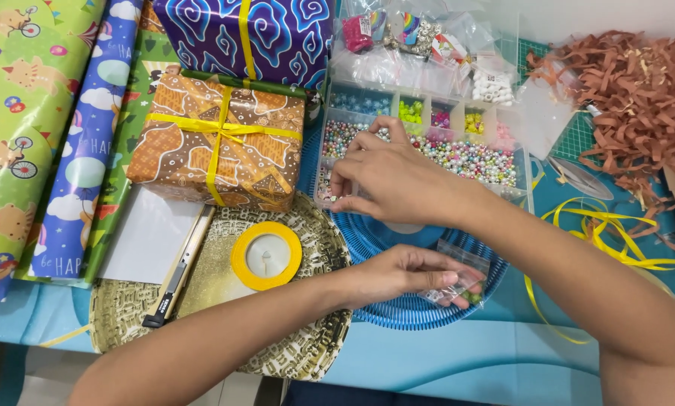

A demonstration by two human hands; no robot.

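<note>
Two hands: left [398, 274] pinching small plastic bag [458, 280], right [386, 177] fingertips curled over bead organiser [428, 143].

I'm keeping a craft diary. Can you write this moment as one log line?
left hand: holds small clear bag | right hand: fingers pinching in bead organizer box | nearby: yellow ribbon spool, wrapped gift

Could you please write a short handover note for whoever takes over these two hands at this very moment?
Left hand: holds a small clear bag with a few beads in it, over the blue ribbed plate.
Right hand: fingertips pinched over the compartmented bead box, at its near-left corner; whether a bead is in its grip cannot be seen.
Done: some beads are in the bag.
Left: the bag is open and mostly empty.
Nearby: yellow ribbon spool, brown wrapped gift.
</note>
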